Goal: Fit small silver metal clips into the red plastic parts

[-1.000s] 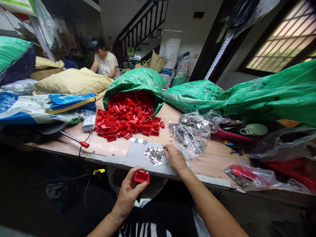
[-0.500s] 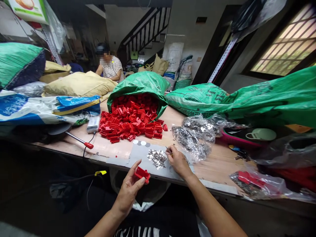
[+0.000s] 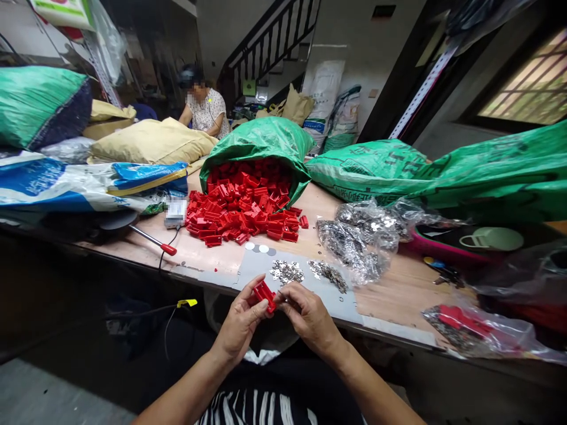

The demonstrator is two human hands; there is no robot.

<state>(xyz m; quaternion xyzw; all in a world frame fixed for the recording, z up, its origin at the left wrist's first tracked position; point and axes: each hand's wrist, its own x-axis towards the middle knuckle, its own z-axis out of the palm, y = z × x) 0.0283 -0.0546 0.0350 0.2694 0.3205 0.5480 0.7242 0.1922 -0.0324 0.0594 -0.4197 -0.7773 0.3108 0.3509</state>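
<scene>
My left hand (image 3: 243,321) is closed around a red plastic part (image 3: 264,295), a small open-topped housing, held tilted in front of the table's near edge. The fingers of my right hand (image 3: 305,313) are pinched together at the right end of that part. Whatever lies between those fingertips is too small to make out. Just beyond my hands, a pile of small silvery metal pieces (image 3: 287,271) rests on a grey sheet (image 3: 252,265). To its right is a second pile of darker metal pieces (image 3: 332,276).
Red parts (image 3: 243,206) spill from a green sack (image 3: 261,139) at the back. Clear bags of metal pieces (image 3: 354,248) lie right of the sheet. A red-handled lever (image 3: 155,239) juts out at left. Another person (image 3: 208,112) sits beyond the sacks.
My right hand has come from the metal pieces to the red part, moving left and nearer to me. My left hand has shifted slightly, and the red part is turned differently. The view has swung a little left.
</scene>
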